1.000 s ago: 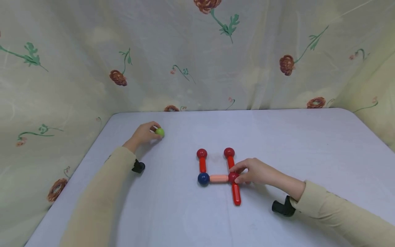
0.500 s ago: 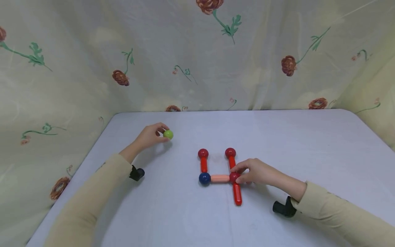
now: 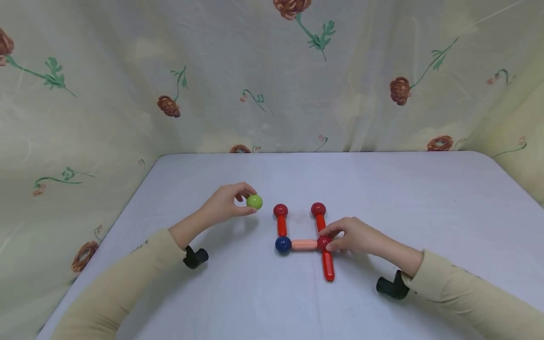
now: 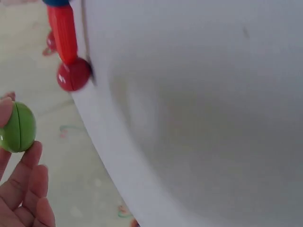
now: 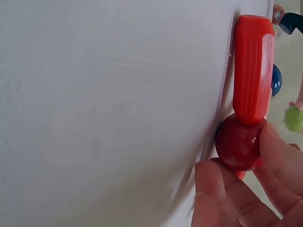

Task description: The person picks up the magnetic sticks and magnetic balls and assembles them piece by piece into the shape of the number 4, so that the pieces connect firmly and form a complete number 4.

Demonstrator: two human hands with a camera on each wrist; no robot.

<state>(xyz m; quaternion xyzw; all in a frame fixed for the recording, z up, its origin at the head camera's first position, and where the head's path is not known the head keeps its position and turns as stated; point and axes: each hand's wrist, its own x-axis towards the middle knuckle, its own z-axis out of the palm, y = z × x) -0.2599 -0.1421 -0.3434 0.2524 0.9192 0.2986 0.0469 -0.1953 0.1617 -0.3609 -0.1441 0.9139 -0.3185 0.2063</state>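
Between thumb and fingertips, my left hand [image 3: 227,204] pinches a green ball [image 3: 254,202] above the table, left of the joined pieces. My right hand [image 3: 357,236] grips a dark red ball [image 5: 240,142] at the near right corner of those pieces. From that ball a red rod [image 3: 328,267] points toward me, another red rod [image 3: 320,223] runs away to a far red ball [image 3: 318,209], and a pink rod [image 3: 304,244] leads left to a blue ball [image 3: 283,245]. A red rod [image 3: 282,226] joins the blue ball to another red ball [image 3: 280,210].
The table [image 3: 403,189] is covered in a pale cloth. Flowered curtain [image 3: 204,127] hangs behind it and along both sides. A black wrist camera [image 3: 196,259] sits under the left cuff, another black camera [image 3: 392,285] under the right.
My left hand has carried the green ball rightward and nearer to me, close to the left red ball. The right hand keeps its grip on the dark red ball, hardly moving.
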